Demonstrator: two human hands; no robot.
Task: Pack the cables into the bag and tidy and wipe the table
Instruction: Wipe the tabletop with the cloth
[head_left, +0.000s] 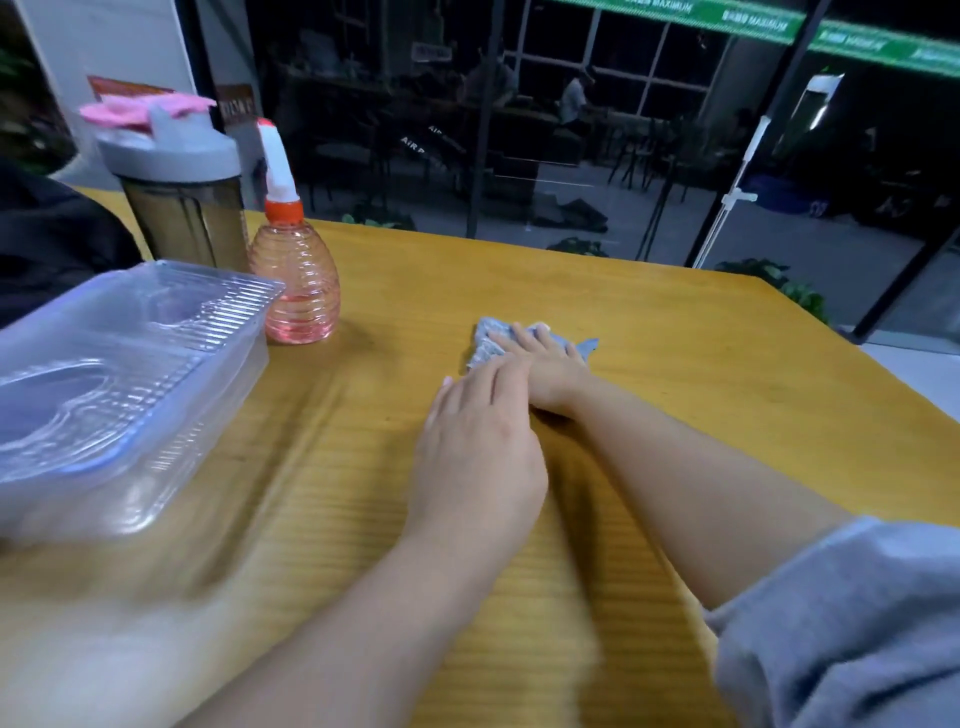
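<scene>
A small grey cloth (488, 345) lies on the yellow wooden table (675, 364) near its middle. My right hand (545, 369) presses flat on the cloth with straight fingers. My left hand (478, 441) lies flat just in front of it, fingers straight, its fingertips over the right wrist and the cloth's near edge. No cables and no bag can be made out for certain.
A clear plastic lidded box (119, 384) stands at the left. Behind it are a pink spray bottle (293, 280) and a grey-lidded shaker bottle (182, 197). A dark fabric object (47, 244) sits at the far left edge. Glass walls lie beyond the table's far edge.
</scene>
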